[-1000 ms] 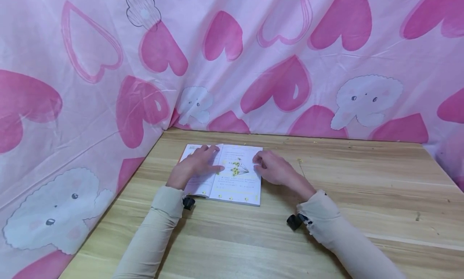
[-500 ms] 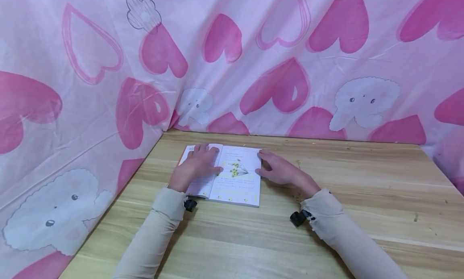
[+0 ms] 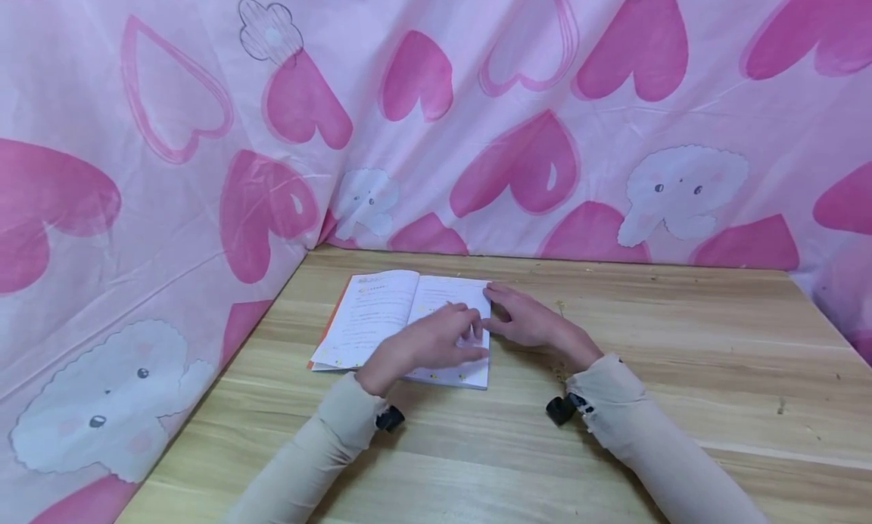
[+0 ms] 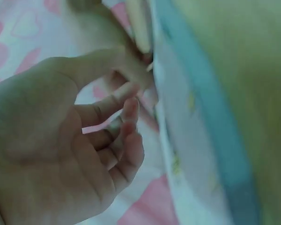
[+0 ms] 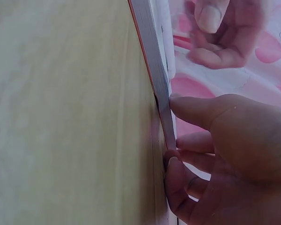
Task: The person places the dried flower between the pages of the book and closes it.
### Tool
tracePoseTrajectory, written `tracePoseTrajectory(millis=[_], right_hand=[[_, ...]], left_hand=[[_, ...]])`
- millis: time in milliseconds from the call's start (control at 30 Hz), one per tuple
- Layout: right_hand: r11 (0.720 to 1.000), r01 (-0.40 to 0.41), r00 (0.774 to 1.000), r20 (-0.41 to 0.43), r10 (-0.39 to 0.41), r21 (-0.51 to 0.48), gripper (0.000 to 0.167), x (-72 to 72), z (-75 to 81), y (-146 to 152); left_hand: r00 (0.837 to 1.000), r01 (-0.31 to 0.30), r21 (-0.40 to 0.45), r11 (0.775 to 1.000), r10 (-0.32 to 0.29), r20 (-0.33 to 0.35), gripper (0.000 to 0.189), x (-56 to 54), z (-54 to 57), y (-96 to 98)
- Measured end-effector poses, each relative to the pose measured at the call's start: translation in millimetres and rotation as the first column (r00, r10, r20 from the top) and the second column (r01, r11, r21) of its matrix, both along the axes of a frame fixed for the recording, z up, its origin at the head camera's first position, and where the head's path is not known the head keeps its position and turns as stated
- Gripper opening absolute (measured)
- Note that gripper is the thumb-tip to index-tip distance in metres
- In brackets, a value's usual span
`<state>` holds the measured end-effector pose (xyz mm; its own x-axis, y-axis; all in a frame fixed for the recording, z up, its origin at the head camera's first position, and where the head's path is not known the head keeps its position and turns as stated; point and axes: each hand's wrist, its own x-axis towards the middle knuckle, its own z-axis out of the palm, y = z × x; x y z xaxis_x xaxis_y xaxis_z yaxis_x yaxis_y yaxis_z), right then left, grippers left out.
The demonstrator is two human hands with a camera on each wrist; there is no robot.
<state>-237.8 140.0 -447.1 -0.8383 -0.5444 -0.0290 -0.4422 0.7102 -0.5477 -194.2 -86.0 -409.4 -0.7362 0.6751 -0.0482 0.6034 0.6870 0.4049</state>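
Note:
An open book [image 3: 378, 312] with printed text lies on the wooden table, its orange cover showing along the left edge. My left hand [image 3: 432, 342] is over the right-hand page, thumb extended toward the right edge and fingers loosely bent, with nothing between them. It hides much of that page's yellow flower picture. My right hand [image 3: 534, 321] rests at the book's right edge with thumb and fingers spread apart. In the right wrist view the thumb [image 5: 192, 110] touches the edge of the top pages, while the other fingers sit low against the book's side near the table.
Thin dried flower sprigs [image 3: 560, 372] lie by the right wrist, partly covered by the arm. Pink heart-printed fabric [image 3: 518, 160] stands behind the table [image 3: 681, 372] and along its left side. A small black camera [image 3: 561, 410] is strapped to the right wrist.
My left hand has moved from the left page and the fold over to the right page, uncovering the left page. My right hand's fingers have spread and now stay at the right edge.

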Motion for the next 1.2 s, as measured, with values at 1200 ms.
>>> tracePoseTrajectory(millis=[1200], right_hand=[[0.994, 0.069, 0.996, 0.059, -0.064, -0.089, 0.076, -0.3, -3.5, 5.9]], left_hand=[[0.997, -0.06, 0.17, 0.984, 0.052, 0.05, 0.024, -16.1, 4.7, -12.0]])
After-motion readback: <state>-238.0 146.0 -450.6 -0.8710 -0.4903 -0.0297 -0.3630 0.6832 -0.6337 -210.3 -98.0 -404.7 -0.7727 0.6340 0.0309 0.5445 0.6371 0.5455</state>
